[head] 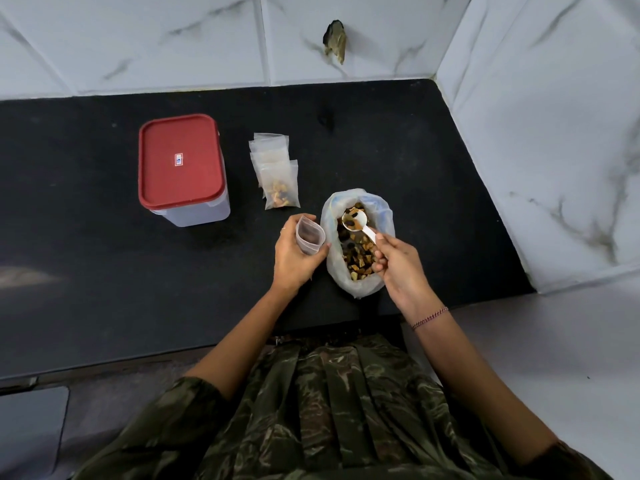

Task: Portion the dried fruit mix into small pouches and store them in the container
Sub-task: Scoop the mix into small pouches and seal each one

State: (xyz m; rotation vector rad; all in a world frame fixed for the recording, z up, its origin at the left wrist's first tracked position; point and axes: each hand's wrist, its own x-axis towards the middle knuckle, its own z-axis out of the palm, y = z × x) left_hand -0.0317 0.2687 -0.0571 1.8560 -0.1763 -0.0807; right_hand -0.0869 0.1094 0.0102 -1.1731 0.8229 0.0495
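Note:
A large clear plastic bag [329, 237] stands open on the black counter [86, 271], filled with dried fruit mix [358, 256]. My right hand [398, 268] pinches the handle of a white spoon [356, 221] that carries a few fruit pieces above the bag's mouth. Just left of the bag, my left hand [294, 258] grips a small empty clear pouch [309, 235], its mouth held open and facing up. A pile of small pouches [273, 168] lies behind my left hand, and the front one holds some fruit. The clear container with a red lid [180, 161] stands shut at the left.
White marble-patterned tiled walls [554, 133] enclose the counter at the back and on the right. A dark broken spot [335, 39] marks the back wall. The counter's front edge runs just in front of my body.

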